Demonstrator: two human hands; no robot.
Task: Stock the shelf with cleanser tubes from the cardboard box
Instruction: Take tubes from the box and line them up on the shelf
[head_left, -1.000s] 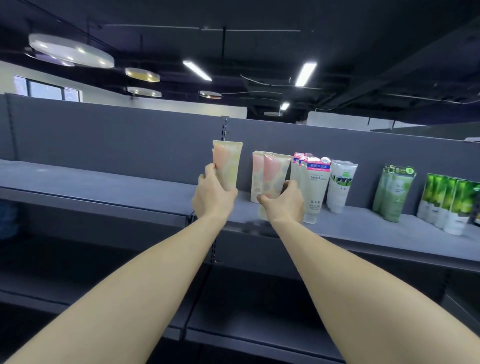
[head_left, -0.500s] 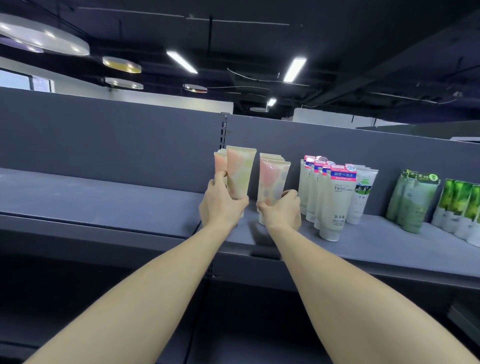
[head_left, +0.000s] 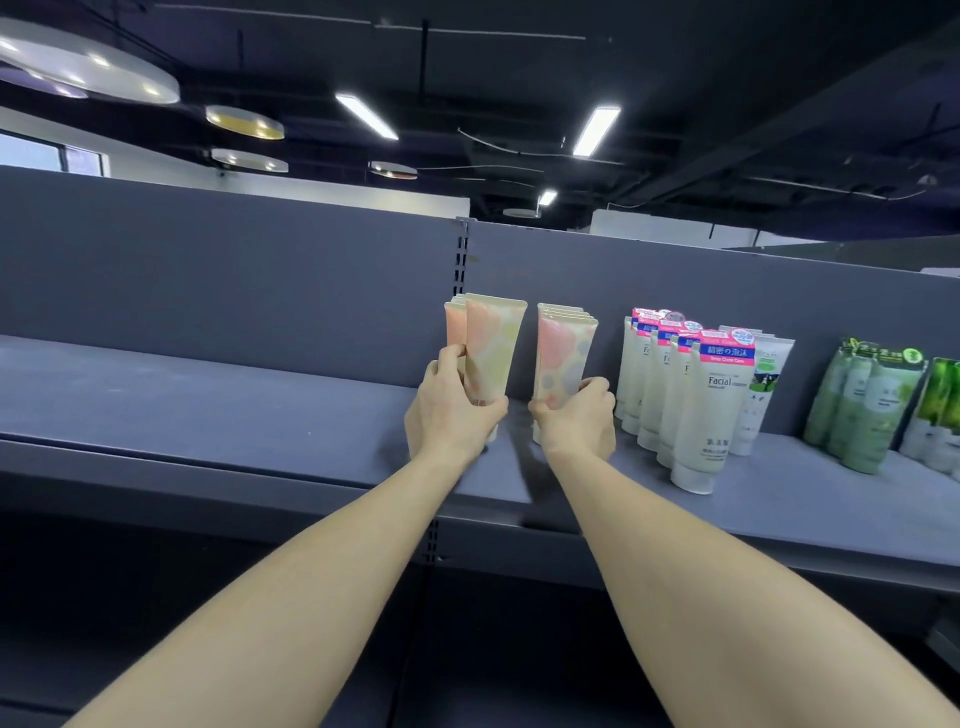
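Note:
Two short rows of pastel pink-and-yellow cleanser tubes stand cap-down on the grey shelf (head_left: 260, 410), against its back panel. My left hand (head_left: 449, 410) grips the front tube of the left row (head_left: 491, 353) near its base, with other tubes behind it. My right hand (head_left: 574, 415) grips the front tube of the right row (head_left: 563, 358) at its lower end; several more stand behind that one. The cardboard box is out of view.
To the right stand white Facial cleanser tubes (head_left: 711, 410) with pink tops, then green tubes (head_left: 872, 410) near the frame edge. The shelf stretches bare to the left. A slotted upright (head_left: 460, 260) splits the back panel. A lower shelf lies dark beneath.
Both hands have carried their tubes down and back onto the shelf, into two rows. The view has moved closer and to the left.

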